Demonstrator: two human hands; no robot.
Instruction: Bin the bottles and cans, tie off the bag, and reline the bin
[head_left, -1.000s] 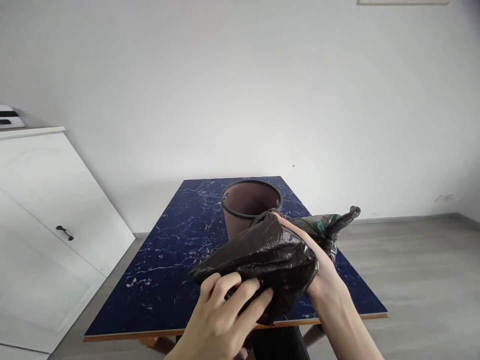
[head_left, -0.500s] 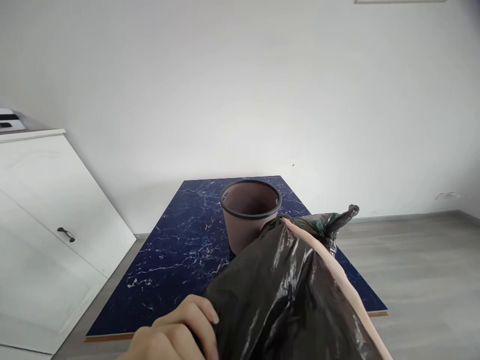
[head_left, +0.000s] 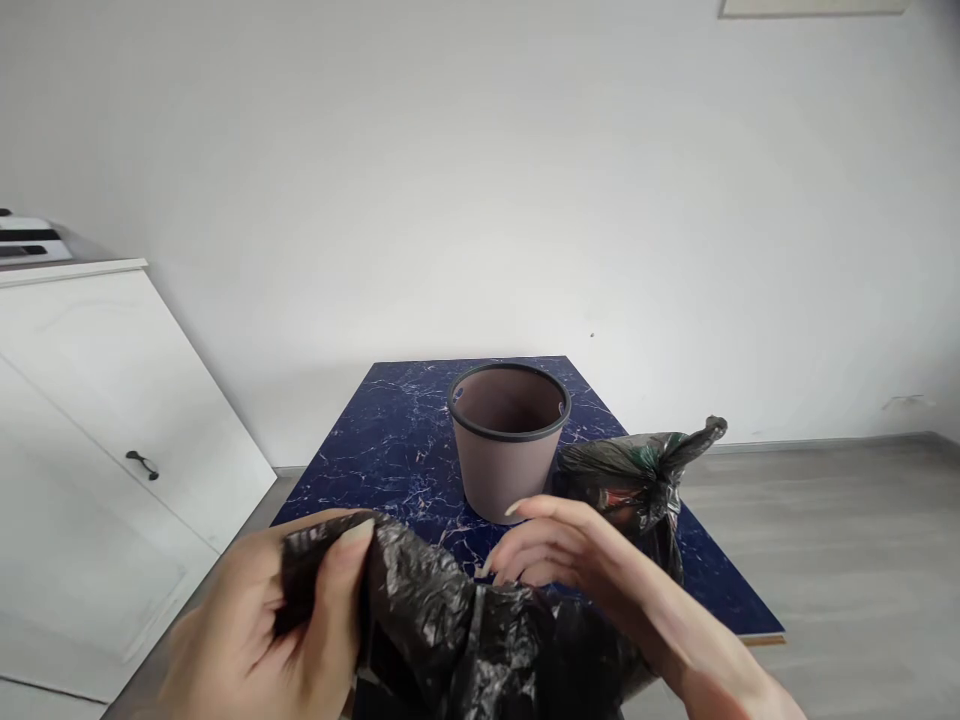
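Observation:
My left hand [head_left: 270,610] pinches the edge of a black plastic trash bag [head_left: 442,620] between thumb and fingers, low in the view. Behind the bag's upper edge, my right hand [head_left: 559,550] has its fingers stretched out and slightly curved, not gripping. Whether it touches the plastic I cannot tell. Beyond my hands stands a brownish trash can [head_left: 506,465] with a dark rim, upright, with no liner visible in it. A knotted, filled black bag [head_left: 630,480] lies to its right, partly hidden by my right forearm.
A blue marble-patterned table [head_left: 405,430] holds the can and the knotted bag. To the left is a white cabinet [head_left: 97,480] with a dark handle, and a white-and-black item [head_left: 31,240] lies on top. Grey floor [head_left: 810,520] runs along the right by the wall.
The black trash bag has dropped lower and no longer covers the can's lower side. My right hand has come down and nearer, off the bag's far side. My left hand has raised the bag's edge.

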